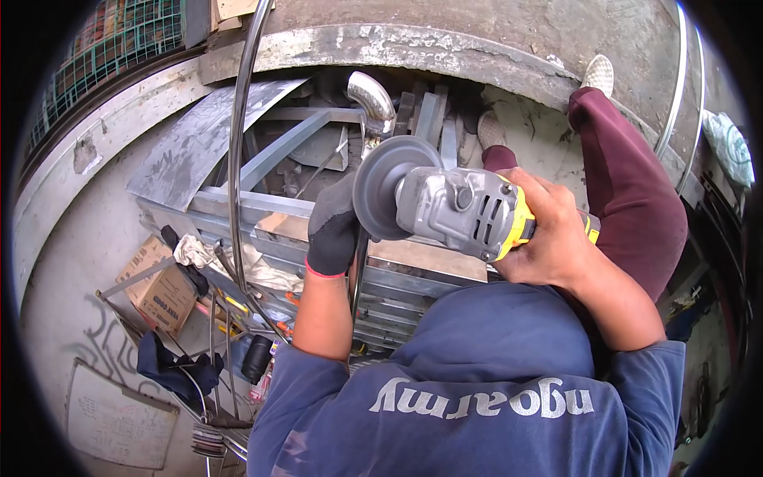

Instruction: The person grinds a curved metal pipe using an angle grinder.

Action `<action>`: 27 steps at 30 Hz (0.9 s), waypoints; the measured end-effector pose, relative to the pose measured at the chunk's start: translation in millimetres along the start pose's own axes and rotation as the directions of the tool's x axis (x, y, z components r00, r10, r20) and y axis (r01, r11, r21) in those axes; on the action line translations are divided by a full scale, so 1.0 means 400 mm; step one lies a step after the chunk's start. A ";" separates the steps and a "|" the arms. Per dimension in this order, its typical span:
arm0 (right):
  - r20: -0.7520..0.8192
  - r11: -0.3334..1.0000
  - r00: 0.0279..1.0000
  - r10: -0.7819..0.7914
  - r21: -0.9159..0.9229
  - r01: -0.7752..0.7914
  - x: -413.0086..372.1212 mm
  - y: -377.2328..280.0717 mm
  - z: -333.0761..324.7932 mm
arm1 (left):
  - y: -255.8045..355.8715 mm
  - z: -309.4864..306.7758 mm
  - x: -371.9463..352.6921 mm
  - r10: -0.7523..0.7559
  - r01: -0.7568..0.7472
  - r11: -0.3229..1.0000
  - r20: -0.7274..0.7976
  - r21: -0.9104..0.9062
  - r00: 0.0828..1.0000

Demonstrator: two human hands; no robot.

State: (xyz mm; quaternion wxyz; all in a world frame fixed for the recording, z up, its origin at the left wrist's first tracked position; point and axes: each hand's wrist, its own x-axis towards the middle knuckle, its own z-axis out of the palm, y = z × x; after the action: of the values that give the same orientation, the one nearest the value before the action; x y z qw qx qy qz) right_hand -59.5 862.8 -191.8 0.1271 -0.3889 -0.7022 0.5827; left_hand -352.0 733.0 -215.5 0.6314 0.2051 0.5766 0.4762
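Observation:
A yellow and grey angle grinder [469, 208] lies across the middle of the view, with my bare right hand [548, 230] wrapped round its body. Its round grey disc [389, 187] faces left, close to my left hand [332, 230], which wears a dark glove with a red cuff. That glove is closed round an upright metal tube [359, 274], partly hidden by the disc and the hand. Above the disc, the shiny curved pipe end [372, 97] stands with a rough brownish joint at its lower part.
Stacked metal frames [286, 147] lie behind the hands. A tall dark shiny tube [238, 135] rises on the left. At the lower left are a cardboard box [161, 288], rags [199, 253] and a whiteboard [115, 417]. A concrete ledge [381, 44] curves across the top.

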 end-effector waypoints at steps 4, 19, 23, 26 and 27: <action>0.009 1.000 1.000 0.009 -0.022 -0.009 0.003 0.000 0.002 | 0.004 0.004 -0.001 -0.135 0.133 0.990 -0.047 -0.050 0.990; 0.062 0.997 0.995 0.081 -0.014 -0.080 0.009 0.001 -0.002 | 0.013 0.018 0.004 -0.204 0.225 0.968 -0.174 0.111 0.963; 0.028 0.999 0.999 0.032 0.030 -0.033 0.018 0.000 -0.002 | 0.017 0.018 0.004 -0.187 0.200 0.976 -0.132 0.089 0.973; 0.053 0.997 0.996 0.071 -0.009 -0.071 0.014 0.000 -0.004 | 0.022 0.023 0.006 -0.195 0.212 0.972 -0.152 0.104 0.969; 0.066 0.995 0.993 0.094 -0.032 -0.092 0.012 0.001 -0.004 | 0.024 0.025 0.006 -0.197 0.212 0.973 -0.153 0.092 0.968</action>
State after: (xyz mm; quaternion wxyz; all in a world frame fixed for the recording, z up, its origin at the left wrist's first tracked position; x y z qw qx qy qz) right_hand -61.6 867.1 -192.8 0.0704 -0.4029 -0.6956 0.5906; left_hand -346.5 742.5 -206.5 0.6221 0.1435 0.6634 0.3903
